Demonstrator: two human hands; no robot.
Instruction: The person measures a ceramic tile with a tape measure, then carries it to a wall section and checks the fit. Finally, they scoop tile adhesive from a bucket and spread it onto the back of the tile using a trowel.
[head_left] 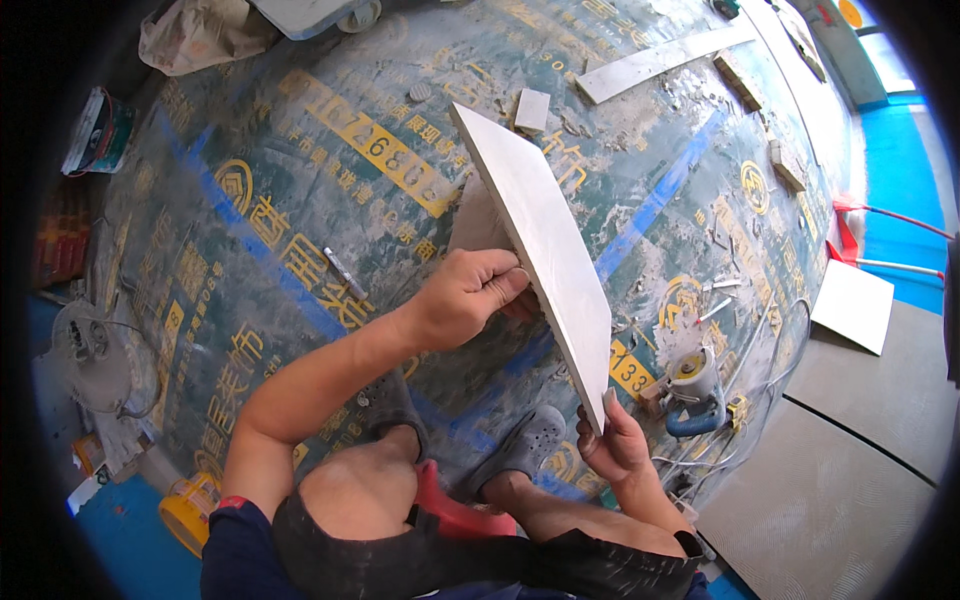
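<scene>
Pale grey, flat, straight-edged tile [545,230], one piece, nearest you: raised at a slant above the floor between your two hands, its narrow edge turned left.

Left hand [460,300]: closed on the tile's left edge, thumb and forefinger drawn together; the lower fingers are partly hidden behind it. This hold seems to steady the long side.

Right hand [612,440]: clamped on the tile's near corner, thumb uppermost, fingers beneath. Two separate holding points probably keep the slab from tipping.

Grey perforated rubber clogs [530,440], a pair: on your feet, beneath the work. Red plastic object [468,512], between your legs: likely a low seat, though mostly hidden.

White-bodied power tool with a blue handle [695,390]: on the floor, right, just beyond the right hand, presumably left there for easy reach.

White marker-like stick [345,270]: on the floor, left of the left hand.

Green floor sheeting with yellow print [300,215], dusty, crossed by blue tape strips [660,195]: probably laid as protection, the tape perhaps covering its joins.

Small white rectangular offcut [532,110] and long pale strip [665,65]: far side.

Yellow bucket [185,512]: near left.
</scene>
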